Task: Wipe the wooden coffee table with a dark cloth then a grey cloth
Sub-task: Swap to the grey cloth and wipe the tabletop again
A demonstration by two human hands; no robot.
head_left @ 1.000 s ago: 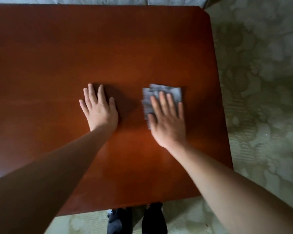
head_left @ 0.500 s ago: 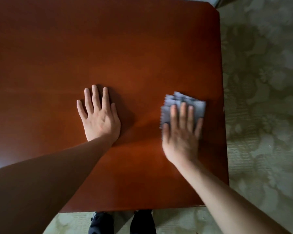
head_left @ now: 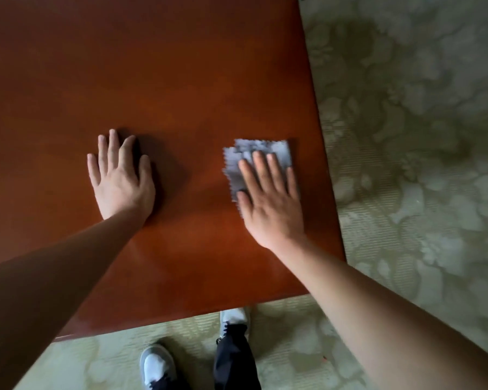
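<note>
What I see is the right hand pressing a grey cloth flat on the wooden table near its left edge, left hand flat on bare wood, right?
Not quite. The head view shows the grey cloth under the right hand near the table's right edge, not its left. The rest holds: it is pressed flat, and the left hand lies flat on bare wood.

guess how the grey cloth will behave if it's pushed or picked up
Probably floppy and light: the grey cloth lies thin and layered under the flat right hand. It should slide easily, since the coffee table looks smooth and glossy.
</note>
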